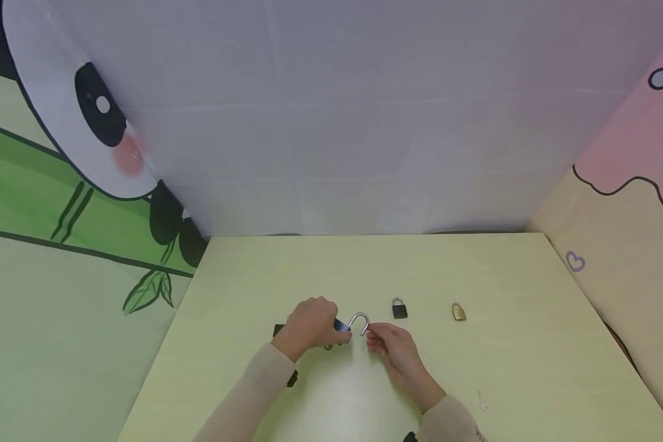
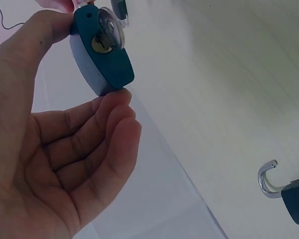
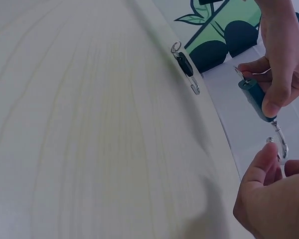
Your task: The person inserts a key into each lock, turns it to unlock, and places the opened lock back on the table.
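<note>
My left hand [image 1: 315, 325] grips a blue padlock [image 1: 341, 326] above the table, thumb on one side and fingers on the other. Its silver shackle [image 1: 359, 318] is sprung open. In the left wrist view a key [image 2: 111, 27] with a round head sits in the keyhole of this padlock [image 2: 102, 52]. My right hand [image 1: 395, 350] pinches the free end of the shackle between thumb and fingertips, as the right wrist view also shows. Partly hidden behind my left hand, a dark padlock [image 1: 279, 329] lies on the table; in the right wrist view this padlock [image 3: 185, 64] has an open shackle and a ring at its other end.
Beyond my right hand a black padlock [image 1: 399, 311] lies on the table, with a small brass padlock [image 1: 459, 314] farther right. A small pale key [image 1: 482, 401] lies near the right forearm. Cloth walls [image 1: 364, 153] with cartoon prints enclose the table [image 1: 508, 270].
</note>
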{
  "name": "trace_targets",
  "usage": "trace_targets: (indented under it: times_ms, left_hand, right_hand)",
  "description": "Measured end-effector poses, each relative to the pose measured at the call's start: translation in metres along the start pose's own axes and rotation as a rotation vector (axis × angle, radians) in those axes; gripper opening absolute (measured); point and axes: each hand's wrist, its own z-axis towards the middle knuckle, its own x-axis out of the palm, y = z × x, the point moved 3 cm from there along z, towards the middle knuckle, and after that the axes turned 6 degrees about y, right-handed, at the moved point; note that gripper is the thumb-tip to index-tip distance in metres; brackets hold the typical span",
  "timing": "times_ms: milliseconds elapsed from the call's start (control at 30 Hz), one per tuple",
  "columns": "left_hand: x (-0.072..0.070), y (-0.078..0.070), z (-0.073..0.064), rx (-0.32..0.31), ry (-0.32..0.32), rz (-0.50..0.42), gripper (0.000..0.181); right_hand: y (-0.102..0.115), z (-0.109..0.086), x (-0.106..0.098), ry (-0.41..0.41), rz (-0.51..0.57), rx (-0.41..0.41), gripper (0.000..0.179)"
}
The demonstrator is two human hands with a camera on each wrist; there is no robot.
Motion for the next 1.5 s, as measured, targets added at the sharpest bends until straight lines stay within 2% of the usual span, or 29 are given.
trace_targets:
  times_ms: [300,467,767,833,900,1033,1133,1233,1300,1500]
  left_hand:
    - [-0.002,-0.004,0.0,-0.002,0.003,0.008,0.039]
    - [-0.003,-0.004,0.0,-0.037,-0.013,0.019,0.04]
    - [0.01,-0.001,0.01,-0.098,-0.051,0.001,0.041]
    - [0.013,0.0,0.012,-0.117,-0.065,-0.013,0.04]
    - [0.015,0.001,0.015,-0.145,-0.073,-0.024,0.038]
    - [0.019,0.004,0.019,-0.21,-0.091,-0.033,0.037]
    - [0.02,0.004,0.021,-0.255,-0.09,-0.031,0.038]
    - [0.021,0.005,0.023,-0.276,-0.093,-0.029,0.04]
    - [0.023,0.005,0.024,-0.279,-0.099,-0.031,0.041]
    - [0.027,0.005,0.026,-0.292,-0.097,-0.037,0.042]
  right_hand:
    - [-0.001,-0.001,-0.003,0.001,-0.017,0.016,0.033]
    - [-0.001,-0.001,-0.004,0.003,-0.006,0.017,0.034]
    - [0.002,-0.004,-0.007,-0.003,-0.019,0.006,0.034]
    - [0.003,-0.006,-0.008,-0.01,-0.095,-0.016,0.033]
    - [0.006,-0.008,-0.009,-0.018,-0.235,-0.065,0.029]
    - [0.016,-0.014,-0.008,-0.059,-0.693,-0.265,0.013]
    - [0.026,-0.021,-0.003,-0.081,-0.974,-0.411,0.009]
    - [0.034,-0.028,0.004,-0.067,-1.133,-0.487,0.01]
    - [0.037,-0.032,0.007,-0.057,-1.209,-0.507,0.011]
    - [0.038,-0.037,0.008,-0.037,-1.327,-0.526,0.016]
